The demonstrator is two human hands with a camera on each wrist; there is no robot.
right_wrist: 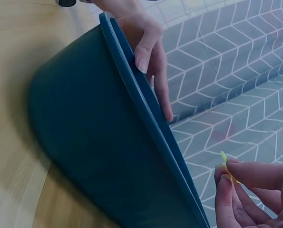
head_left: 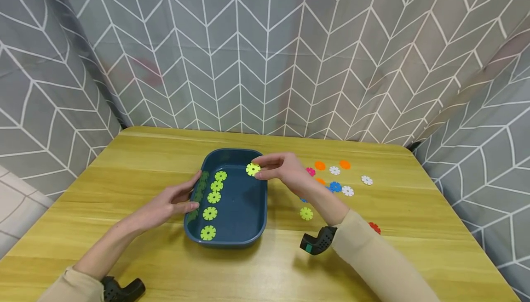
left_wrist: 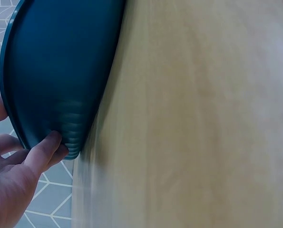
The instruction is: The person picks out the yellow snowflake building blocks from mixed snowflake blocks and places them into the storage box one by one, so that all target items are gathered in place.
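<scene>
A dark blue rectangular basin (head_left: 242,217) stands on the table, with a lengthwise row of several yellow-green notched discs (head_left: 214,197) along its left side. My left hand (head_left: 163,205) grips the left rim, thumb over the inside and fingers against the outer wall. Over the basin's far right corner, my right hand (head_left: 287,171) pinches another yellow-green disc (head_left: 250,172) between thumb and fingers. From the right wrist view, this disc (right_wrist: 223,156) appears edge-on, above the rim and mostly covered by the fingertips.
Right of the basin lie loose discs: orange (head_left: 345,165), white (head_left: 366,180), blue (head_left: 335,186), pink (head_left: 310,171) and red (head_left: 375,227). A yellow-green one (head_left: 306,213) lies nearer, beside the right forearm. Behind the wooden table (head_left: 157,270) hangs a grey patterned curtain (head_left: 256,63).
</scene>
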